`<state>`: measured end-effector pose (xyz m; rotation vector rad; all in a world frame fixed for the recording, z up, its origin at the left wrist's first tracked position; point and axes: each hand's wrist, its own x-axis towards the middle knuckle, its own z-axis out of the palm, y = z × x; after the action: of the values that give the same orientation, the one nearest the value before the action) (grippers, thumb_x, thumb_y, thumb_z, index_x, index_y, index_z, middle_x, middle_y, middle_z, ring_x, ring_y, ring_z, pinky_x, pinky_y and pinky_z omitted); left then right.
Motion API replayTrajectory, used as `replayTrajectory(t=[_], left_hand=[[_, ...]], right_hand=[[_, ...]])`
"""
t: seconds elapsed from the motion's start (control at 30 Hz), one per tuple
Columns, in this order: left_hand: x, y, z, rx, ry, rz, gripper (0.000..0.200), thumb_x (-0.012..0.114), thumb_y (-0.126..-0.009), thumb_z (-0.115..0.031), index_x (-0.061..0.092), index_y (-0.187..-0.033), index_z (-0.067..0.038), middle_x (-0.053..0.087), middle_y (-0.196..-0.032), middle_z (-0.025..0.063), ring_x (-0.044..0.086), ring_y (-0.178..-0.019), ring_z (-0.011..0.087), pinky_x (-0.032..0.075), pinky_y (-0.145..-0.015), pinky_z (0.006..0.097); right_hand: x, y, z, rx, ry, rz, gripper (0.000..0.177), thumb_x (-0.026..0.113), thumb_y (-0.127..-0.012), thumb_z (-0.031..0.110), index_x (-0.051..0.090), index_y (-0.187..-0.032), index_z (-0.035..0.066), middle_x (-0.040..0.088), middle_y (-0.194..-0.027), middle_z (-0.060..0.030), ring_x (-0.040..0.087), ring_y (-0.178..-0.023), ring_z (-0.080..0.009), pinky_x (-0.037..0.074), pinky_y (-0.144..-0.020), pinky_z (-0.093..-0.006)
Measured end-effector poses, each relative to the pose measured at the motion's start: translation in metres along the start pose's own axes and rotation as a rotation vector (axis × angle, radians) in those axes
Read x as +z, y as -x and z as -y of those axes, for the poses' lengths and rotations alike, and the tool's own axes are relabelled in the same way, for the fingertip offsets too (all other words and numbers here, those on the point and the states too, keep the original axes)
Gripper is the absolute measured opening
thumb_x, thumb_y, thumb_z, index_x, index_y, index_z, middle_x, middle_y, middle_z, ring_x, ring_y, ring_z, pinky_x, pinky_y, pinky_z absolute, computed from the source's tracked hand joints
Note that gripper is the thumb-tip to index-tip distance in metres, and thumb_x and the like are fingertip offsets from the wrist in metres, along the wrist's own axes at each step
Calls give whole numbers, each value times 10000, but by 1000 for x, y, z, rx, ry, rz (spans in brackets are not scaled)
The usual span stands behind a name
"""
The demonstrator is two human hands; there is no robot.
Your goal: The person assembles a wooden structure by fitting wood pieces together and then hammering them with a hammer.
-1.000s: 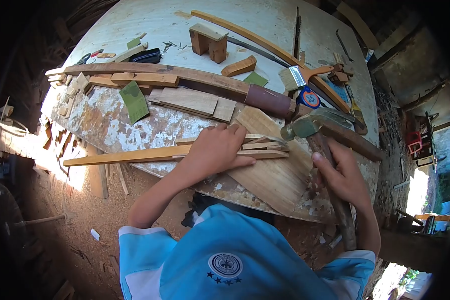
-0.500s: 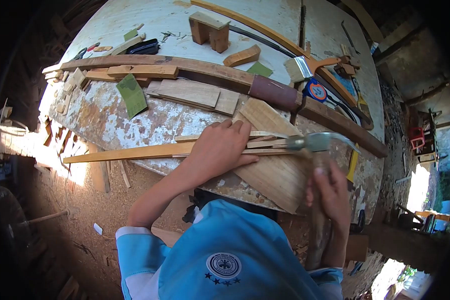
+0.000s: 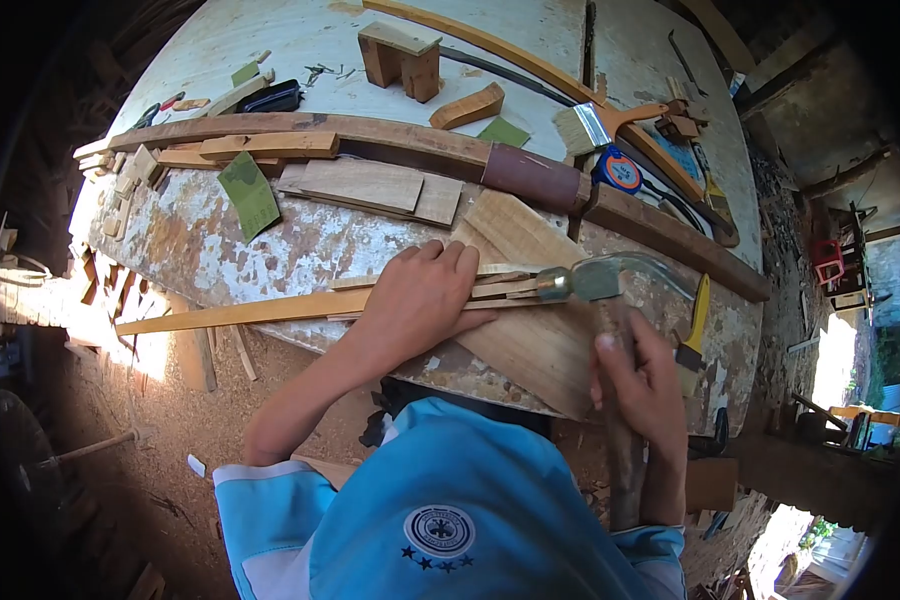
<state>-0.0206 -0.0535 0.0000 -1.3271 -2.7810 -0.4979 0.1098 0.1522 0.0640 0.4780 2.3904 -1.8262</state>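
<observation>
My left hand [image 3: 418,292] is wrapped over a bundle of thin wooden strips [image 3: 505,286] and presses it down on the bench. A long tapered wooden piece [image 3: 230,312] runs out from under that hand to the left. In my right hand [image 3: 642,385] is a claw hammer [image 3: 598,280], gripped by its wooden handle. Its striking face is right at the right-hand ends of the strips, and its claw curves away to the right. Beneath the strips lies a flat wooden board [image 3: 535,350], set at a slant.
Across the workbench [image 3: 210,215] lies a long wooden beam [image 3: 670,240] with a sandpaper sleeve [image 3: 536,180]. Behind it are a paintbrush [image 3: 588,130], a tape measure [image 3: 618,170] and a small wooden stand [image 3: 400,62]. A yellow-handled tool [image 3: 699,315] lies right of the hammer.
The hammer head has moved left against the strip ends, and my right hand has moved left with it. The whole scene has shifted slightly left in view. My left hand keeps its hold.
</observation>
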Motion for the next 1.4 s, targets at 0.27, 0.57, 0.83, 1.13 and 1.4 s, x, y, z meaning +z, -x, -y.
replayTrajectory(t=[0.27, 0.57, 0.83, 1.13, 1.4], left_hand=[[-2, 3, -2, -12, -12, -2, 497, 689, -728, -451, 461, -837, -23, 564, -802, 136, 578, -793, 303, 477, -679, 394], [-1, 5, -4, -16, -41, -28, 497, 704, -712, -439, 459, -838, -26, 556, -813, 120, 573, -810, 297, 469, -687, 393], [-1, -1, 1, -7, 7, -21, 509, 700, -708, -450, 457, -840, -22, 560, -803, 131, 573, -781, 306, 468, -673, 398], [-1, 0, 2, -8, -5, -5, 505, 721, -691, -432, 480, -848, -17, 579, -802, 126, 592, -800, 292, 492, -666, 379], [-1, 1, 4, -1, 11, -38, 513, 688, -722, -455, 462, -853, -13, 564, -809, 135, 579, -797, 307, 483, -666, 395]], right_hand=[[-12, 17, 24, -156, 240, -227, 302, 522, -910, 169, 519, -1141, -25, 552, -669, -61, 526, -512, -83, 412, -458, -238], [-4, 20, 21, -141, 359, -147, 362, 585, -860, 129, 507, -1161, -57, 608, -868, -204, 603, -786, -331, 460, -732, -380], [11, 9, -5, -468, 580, -70, 362, 569, -867, 103, 498, -1185, -53, 585, -834, -135, 578, -641, -166, 446, -544, -271], [27, 9, -9, -205, 606, 97, 408, 620, -853, 163, 515, -1184, -51, 603, -992, -240, 591, -922, -357, 459, -805, -391], [8, 37, 33, -318, 589, -203, 361, 619, -857, 140, 530, -1148, -55, 593, -912, -167, 576, -831, -243, 468, -757, -362]])
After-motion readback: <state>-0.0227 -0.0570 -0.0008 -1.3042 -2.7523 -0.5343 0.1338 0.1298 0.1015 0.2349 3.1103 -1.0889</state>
